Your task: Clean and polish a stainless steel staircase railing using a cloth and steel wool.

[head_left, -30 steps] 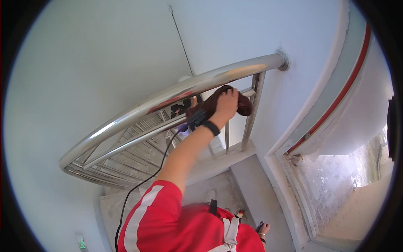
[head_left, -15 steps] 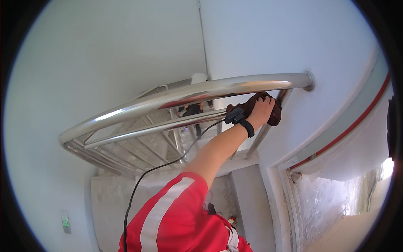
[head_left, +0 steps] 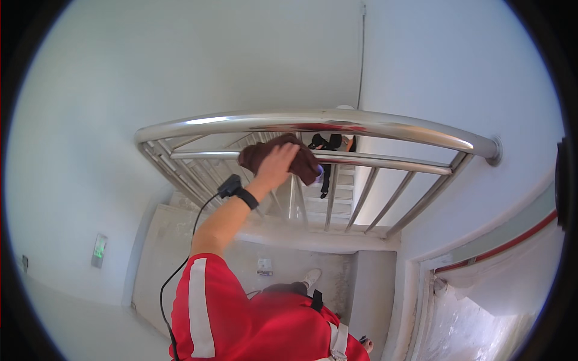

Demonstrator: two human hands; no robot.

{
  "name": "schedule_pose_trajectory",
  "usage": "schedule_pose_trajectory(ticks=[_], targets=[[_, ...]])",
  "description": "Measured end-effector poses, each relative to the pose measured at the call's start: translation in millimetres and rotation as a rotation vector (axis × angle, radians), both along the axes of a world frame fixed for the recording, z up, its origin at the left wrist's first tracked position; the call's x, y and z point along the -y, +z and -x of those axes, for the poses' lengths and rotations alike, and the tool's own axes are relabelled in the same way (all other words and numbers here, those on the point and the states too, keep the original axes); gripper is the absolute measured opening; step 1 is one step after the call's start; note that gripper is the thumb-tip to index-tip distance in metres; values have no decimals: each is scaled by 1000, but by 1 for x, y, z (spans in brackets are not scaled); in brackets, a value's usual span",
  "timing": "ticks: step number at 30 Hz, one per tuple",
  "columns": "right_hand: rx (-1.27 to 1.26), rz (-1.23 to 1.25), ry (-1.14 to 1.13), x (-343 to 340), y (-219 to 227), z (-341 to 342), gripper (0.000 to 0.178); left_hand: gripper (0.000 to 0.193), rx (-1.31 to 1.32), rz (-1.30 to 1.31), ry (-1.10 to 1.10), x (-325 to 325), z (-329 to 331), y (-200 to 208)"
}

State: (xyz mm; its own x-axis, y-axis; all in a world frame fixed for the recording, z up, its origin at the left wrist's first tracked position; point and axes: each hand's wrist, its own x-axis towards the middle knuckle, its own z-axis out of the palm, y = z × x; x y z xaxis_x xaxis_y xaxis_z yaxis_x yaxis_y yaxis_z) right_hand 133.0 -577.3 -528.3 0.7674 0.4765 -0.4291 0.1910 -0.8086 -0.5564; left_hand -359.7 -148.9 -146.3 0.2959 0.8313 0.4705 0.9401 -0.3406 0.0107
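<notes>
My left hand [head_left: 277, 165] presses a dark brown cloth [head_left: 308, 169] against the lower metal rail [head_left: 385, 160] of a stair railing. Its fingers are bent over the cloth, which covers a stretch of that rail. Just above runs the thick, shiny handrail [head_left: 421, 127], untouched by the hand. A black wristband [head_left: 245, 197] with a small box and a cable sits on my left wrist. My right hand [head_left: 368, 345] shows only as a small part low in the picture, beside my red top, and its fingers cannot be made out.
Upright bars [head_left: 363, 198] stand below the lower rail. Beyond them a person in dark clothes [head_left: 327, 142] is on the stairs [head_left: 343, 207]. The handrail meets the wall at a round flange [head_left: 495, 151]. At right is a window opening [head_left: 469, 319]; a small box [head_left: 265, 267] lies on the floor.
My left hand and the cloth have moved left, from near the wall end to the middle part of the lower rail. The view has shifted, showing more floor and my shoe.
</notes>
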Motion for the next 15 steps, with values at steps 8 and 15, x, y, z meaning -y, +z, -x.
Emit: schedule_pose_trajectory(ticks=[8,15], targets=[[176,438,481,34,-33,-44,35,76,21,-87,269,27,86,-4],[-9,76,178,-7,-7,-13,24,74,-11,-65,310,33,89,-8]])
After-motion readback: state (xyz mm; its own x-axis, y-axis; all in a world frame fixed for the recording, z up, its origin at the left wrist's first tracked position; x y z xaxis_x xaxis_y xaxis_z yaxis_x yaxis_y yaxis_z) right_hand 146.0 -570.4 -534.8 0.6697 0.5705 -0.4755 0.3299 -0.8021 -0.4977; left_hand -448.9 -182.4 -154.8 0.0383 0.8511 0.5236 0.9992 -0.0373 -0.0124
